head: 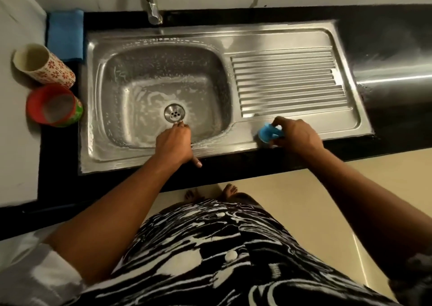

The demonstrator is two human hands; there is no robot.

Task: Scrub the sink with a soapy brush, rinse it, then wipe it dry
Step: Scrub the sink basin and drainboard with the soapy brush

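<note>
Hands sit at the near edge of the sink (140, 159). Your right hand (301, 135) is curled round the blue brush (268, 134) and presses it onto the flat steel at the front of the drainboard (287, 83), just beside the basin's near right corner. Your left hand (174, 144) lies over the front rim with its fingers straight and loose, holding nothing. Its fingertips reach toward the drain (174, 113).

Judging by the foam, you are well into the scrub. White suds streak the basin floor around the drain, cling to its walls and line the rim. The brush is now on the drainboard side, where the ribs look far less soapy, so that part likely needs more work.

Rinsing has not begun, as far as can be seen: no water falls from the tap (153, 8) at the back, and the lather is unbroken. Drying is also ahead. The blue cloth (65, 34) lies at the far left corner of the counter (385, 36), well apart from both hands.

The sink itself is brushed steel, wet and glossy, and dulled wherever the soap film sits.
</note>
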